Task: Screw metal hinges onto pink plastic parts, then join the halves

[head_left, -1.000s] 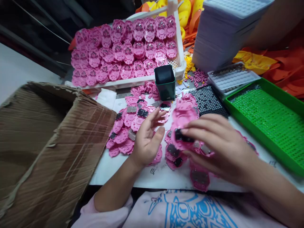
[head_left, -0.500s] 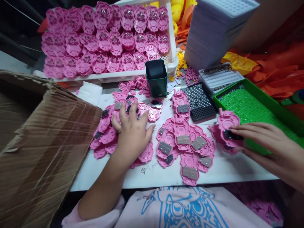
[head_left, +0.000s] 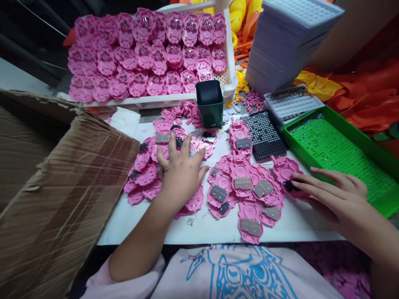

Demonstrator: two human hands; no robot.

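Many flat pink plastic toy parts lie on a white sheet (head_left: pixel 199 232). My left hand (head_left: pixel 181 172) rests palm down, fingers spread, on the left pile of pink parts (head_left: pixel 146 176). My right hand (head_left: pixel 335 199) lies low at the right, its fingertips pressing a pink part with a black piece (head_left: pixel 286 174) onto the sheet beside the green tray. Between the hands sits a cluster of pink parts with grey metal plates (head_left: pixel 243 187).
A torn cardboard box (head_left: pixel 56 178) fills the left. A white crate (head_left: pixel 231 79) of pink parts stands at the back, a dark green cup (head_left: pixel 209 104) before it. A black perforated tray (head_left: pixel 264 135), a green tray (head_left: pixel 343 153) and stacked grey trays (head_left: pixel 286 41) lie right.
My right hand carried a pink part from the middle out to the right and lowered it onto the sheet. My left hand moved onto the left pile and stayed there.
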